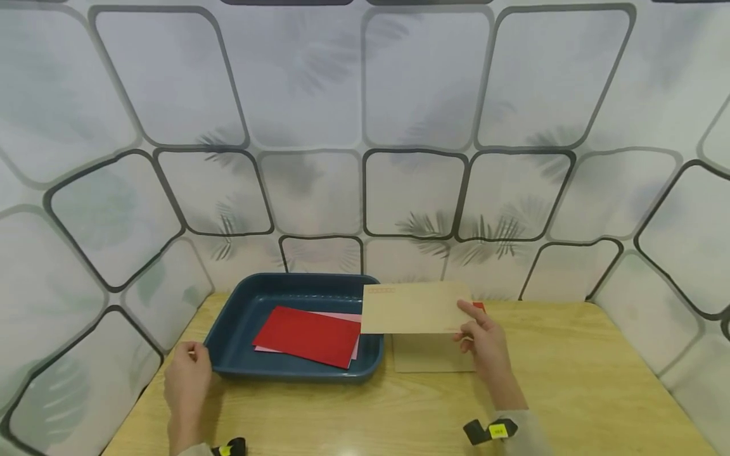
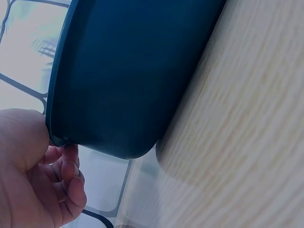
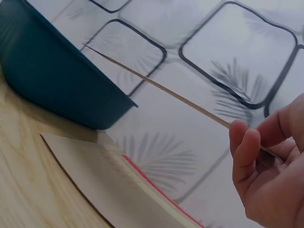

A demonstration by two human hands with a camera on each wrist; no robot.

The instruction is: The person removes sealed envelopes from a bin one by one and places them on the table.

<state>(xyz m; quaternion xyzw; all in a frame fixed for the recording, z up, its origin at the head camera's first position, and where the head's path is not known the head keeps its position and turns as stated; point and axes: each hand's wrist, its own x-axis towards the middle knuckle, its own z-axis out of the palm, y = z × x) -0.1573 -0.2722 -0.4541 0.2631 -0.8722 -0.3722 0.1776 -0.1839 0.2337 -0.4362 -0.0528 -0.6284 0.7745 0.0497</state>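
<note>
My right hand (image 1: 485,342) pinches a tan envelope (image 1: 413,308) by its right end, raised above the table beside the basin. In the right wrist view the envelope (image 3: 161,88) appears edge-on between thumb and fingers. With thumb and curled fingers, my left hand (image 1: 188,373) grips the left rim of a dark blue basin (image 1: 293,373); the left wrist view shows the hand (image 2: 38,171) at the basin's (image 2: 118,80) rim corner. Inside the basin lies a red envelope (image 1: 310,335) on top of a pink one (image 1: 356,320).
Another tan envelope (image 1: 433,354) lies on the wooden table (image 1: 587,373) right of the basin, below the held one. A red edge (image 1: 479,306) shows behind my right fingers. Patterned cloth walls (image 1: 416,190) stand at the back and both sides.
</note>
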